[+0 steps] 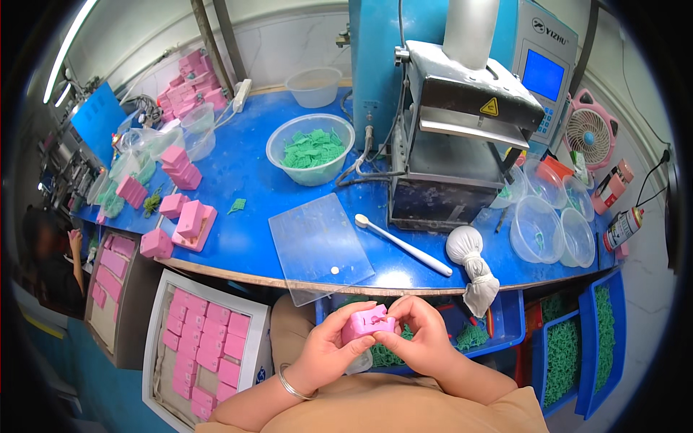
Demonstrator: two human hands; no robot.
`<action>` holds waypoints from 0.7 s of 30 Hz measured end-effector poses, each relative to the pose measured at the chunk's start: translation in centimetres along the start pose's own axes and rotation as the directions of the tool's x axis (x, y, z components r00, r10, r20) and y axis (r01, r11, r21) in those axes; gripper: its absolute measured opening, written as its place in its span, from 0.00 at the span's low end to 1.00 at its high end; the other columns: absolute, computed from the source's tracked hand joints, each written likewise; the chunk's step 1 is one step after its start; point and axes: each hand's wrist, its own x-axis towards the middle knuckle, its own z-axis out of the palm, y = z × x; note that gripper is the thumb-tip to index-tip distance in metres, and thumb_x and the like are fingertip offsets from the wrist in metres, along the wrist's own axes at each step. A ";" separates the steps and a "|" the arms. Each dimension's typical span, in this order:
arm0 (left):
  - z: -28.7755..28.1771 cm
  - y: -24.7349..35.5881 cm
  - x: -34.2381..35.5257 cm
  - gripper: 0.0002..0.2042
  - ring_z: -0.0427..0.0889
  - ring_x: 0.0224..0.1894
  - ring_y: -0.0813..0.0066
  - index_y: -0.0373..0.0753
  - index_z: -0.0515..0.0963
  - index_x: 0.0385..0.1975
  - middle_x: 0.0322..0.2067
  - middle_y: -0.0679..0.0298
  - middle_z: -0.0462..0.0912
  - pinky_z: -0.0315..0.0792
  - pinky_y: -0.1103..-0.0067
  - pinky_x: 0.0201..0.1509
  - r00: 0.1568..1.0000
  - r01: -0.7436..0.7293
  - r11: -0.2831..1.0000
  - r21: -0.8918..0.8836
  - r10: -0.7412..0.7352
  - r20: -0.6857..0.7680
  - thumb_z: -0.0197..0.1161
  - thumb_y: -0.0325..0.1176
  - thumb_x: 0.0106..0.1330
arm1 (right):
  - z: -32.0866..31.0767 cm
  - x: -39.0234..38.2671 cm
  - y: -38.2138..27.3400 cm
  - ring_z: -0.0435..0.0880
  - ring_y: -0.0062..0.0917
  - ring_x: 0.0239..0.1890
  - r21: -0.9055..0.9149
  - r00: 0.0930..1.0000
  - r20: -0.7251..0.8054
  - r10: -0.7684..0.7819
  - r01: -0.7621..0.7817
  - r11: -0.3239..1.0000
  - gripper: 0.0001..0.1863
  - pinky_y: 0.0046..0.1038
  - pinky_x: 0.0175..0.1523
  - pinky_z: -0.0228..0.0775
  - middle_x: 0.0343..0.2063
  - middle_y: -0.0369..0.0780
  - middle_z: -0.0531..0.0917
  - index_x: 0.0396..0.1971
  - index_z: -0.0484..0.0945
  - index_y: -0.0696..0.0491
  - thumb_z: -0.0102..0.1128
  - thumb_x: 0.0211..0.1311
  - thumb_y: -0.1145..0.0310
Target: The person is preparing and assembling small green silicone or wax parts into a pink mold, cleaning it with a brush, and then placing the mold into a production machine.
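Note:
Close to my body, just in front of the table edge, both hands hold a small pink block that looks like a mould, with a dark irregular slot in its upper face. My left hand, a bracelet on its wrist, grips the block's left side between thumb and fingers. My right hand closes on the right end, thumb and fingertips at the slot. Whether the right fingers pinch anything small there is too fine to make out. Beneath the hands, a blue tray holds green lattice-like pieces.
On the blue table lie a clear sheet, a white-handled brush and a tied white cloth pouch. A press machine stands behind. A bowl holds green pieces. Pink blocks fill a box at left.

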 end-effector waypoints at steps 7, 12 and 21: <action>-0.8 -0.1 -0.3 0.22 0.72 0.52 0.68 0.35 0.65 0.53 0.52 0.56 0.69 0.69 0.74 0.55 0.998 -0.041 0.998 -0.050 0.044 0.053 0.58 0.20 0.58 | -0.6 1.3 0.5 0.71 0.27 0.49 0.006 0.967 0.162 -0.197 0.199 0.980 0.15 0.30 0.54 0.61 0.44 0.42 0.74 0.37 0.73 0.58 0.65 0.49 0.72; -0.9 0.2 -0.4 0.23 0.70 0.52 0.75 0.37 0.68 0.53 0.48 0.63 0.71 0.66 0.77 0.56 0.988 0.017 0.986 -0.169 0.008 0.151 0.60 0.19 0.56 | -1.1 1.3 2.1 0.69 0.31 0.54 0.384 0.936 0.308 -0.172 0.043 0.922 0.18 0.33 0.58 0.58 0.50 0.44 0.73 0.44 0.73 0.58 0.62 0.51 0.73; 0.3 -0.7 0.0 0.22 0.75 0.47 0.70 0.34 0.63 0.55 0.45 0.57 0.73 0.75 0.75 0.49 0.997 0.008 0.990 -0.142 -0.019 -0.072 0.57 0.22 0.60 | -0.5 1.0 0.9 0.74 0.32 0.50 -0.259 0.955 0.088 -0.282 0.295 0.920 0.22 0.31 0.56 0.63 0.45 0.44 0.77 0.46 0.73 0.58 0.64 0.48 0.72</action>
